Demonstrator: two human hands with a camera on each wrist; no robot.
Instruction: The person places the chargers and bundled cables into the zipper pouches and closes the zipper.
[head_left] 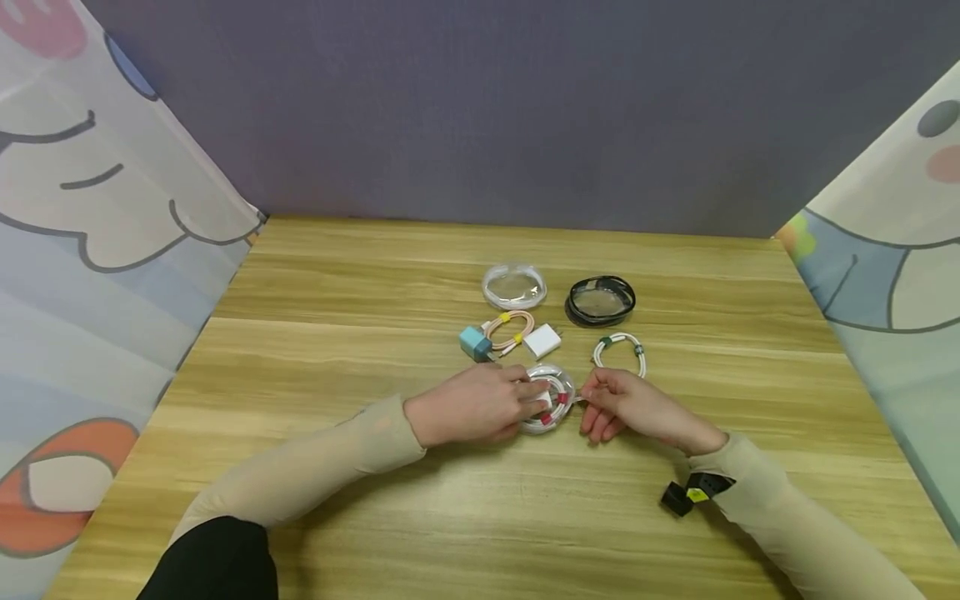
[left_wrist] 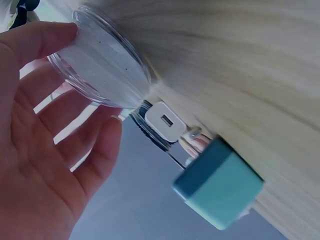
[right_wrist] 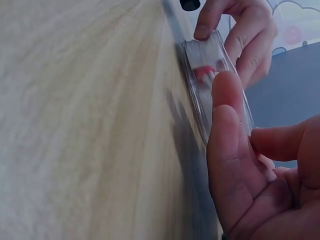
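A round clear plastic case lies between the two hands, with a coiled white cable tied by red straps inside it. My left hand holds this case by its near left side, fingers reaching over the coil. In the left wrist view, the left thumb touches the case's rim. At the case's right edge, my right hand pinches a thin pale piece that looks like the cable's end. The fingertips hide most of that piece in the right wrist view.
Behind the hands lie a teal charger plug, a white charger plug and a pink cable with yellow straps. Farther back are a clear round case and a black-rimmed one. A white cable with green straps lies right.
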